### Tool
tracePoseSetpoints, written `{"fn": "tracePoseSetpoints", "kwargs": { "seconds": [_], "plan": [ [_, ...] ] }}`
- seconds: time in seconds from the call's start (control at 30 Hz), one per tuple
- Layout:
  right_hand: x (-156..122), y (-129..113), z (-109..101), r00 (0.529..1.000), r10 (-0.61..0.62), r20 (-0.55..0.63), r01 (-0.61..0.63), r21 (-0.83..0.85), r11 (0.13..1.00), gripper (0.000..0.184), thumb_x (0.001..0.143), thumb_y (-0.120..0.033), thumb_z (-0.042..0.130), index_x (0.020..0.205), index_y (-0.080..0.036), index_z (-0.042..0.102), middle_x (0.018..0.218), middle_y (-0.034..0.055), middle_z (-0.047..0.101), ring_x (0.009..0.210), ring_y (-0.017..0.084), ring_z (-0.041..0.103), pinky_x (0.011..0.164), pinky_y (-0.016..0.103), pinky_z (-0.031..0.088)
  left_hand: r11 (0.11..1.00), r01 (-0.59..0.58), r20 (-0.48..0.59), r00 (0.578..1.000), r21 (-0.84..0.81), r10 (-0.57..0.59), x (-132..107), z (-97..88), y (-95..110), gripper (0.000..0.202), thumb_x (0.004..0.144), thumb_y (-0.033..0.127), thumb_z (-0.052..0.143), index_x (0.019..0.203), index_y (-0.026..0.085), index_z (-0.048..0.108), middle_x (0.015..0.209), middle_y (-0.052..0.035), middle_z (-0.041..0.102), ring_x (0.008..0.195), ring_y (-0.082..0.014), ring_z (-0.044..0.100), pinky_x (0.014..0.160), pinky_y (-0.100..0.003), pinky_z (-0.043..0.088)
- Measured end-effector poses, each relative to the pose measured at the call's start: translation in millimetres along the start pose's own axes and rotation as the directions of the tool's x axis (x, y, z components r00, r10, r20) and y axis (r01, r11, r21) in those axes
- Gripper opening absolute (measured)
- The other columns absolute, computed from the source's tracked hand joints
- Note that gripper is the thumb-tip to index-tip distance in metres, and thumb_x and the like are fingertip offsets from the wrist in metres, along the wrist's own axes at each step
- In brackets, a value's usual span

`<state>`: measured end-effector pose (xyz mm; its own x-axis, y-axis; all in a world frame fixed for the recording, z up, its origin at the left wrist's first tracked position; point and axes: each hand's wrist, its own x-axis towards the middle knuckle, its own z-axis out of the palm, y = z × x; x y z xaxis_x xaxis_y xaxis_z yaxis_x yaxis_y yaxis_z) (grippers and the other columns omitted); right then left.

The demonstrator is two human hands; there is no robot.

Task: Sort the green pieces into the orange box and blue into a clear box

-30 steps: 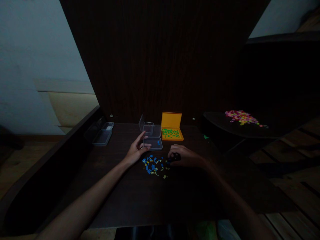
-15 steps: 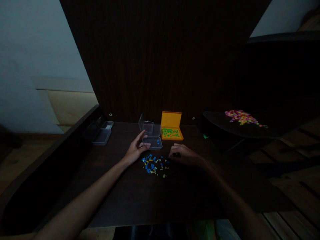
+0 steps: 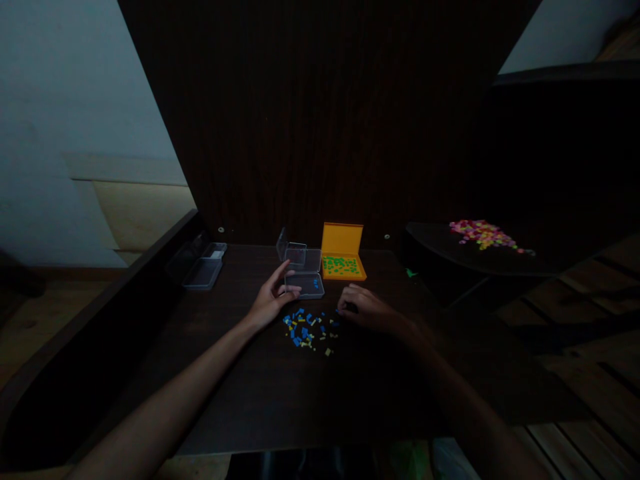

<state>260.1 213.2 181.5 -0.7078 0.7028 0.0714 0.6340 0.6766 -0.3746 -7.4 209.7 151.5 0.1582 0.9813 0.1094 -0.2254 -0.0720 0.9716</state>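
My left hand grips the left edge of an open clear plastic box, with its thumb and fingers around that side. A few small blue pieces lie inside the box at its right end. My right hand is closed in a pinch just right of a scattered pile of small blue and yellow pieces. At its fingertips shows a tiny blue piece; its exact shape is too small to make out.
An open orange box with green pieces stands behind. Another clear box lies at the left, beside the raised side panel. Pink and yellow pieces are heaped on a dark shelf at the right.
My right hand has shifted very slightly, and a blue piece now shows at its fingertips. My left hand and the boxes stay where they were.
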Motion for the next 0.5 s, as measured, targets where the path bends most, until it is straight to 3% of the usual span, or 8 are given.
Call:
{"fn": "tracePoseSetpoints", "kwargs": {
  "seconds": [0.5],
  "plan": [
    [-1.3, -10.7, -1.4, 0.998, -0.055, -0.025, 0.052, -0.101, 0.994, 0.014, 0.092, -0.021, 0.048, 0.086, -0.019, 0.061, 0.088, 0.0053, 0.060, 0.085, 0.018, 0.052, 0.081, 0.032, 0.043, 1.000, 0.000, 0.010, 1.000, 0.002, 0.000, 0.8, -0.5, -1.4, 0.085, 0.068, 0.016, 0.076, 0.143, 0.028, 0.037, 0.138, -0.0129, 0.046, 0.092, -0.0161, 0.067, 0.091, -0.035, 0.052]
  ]
}}
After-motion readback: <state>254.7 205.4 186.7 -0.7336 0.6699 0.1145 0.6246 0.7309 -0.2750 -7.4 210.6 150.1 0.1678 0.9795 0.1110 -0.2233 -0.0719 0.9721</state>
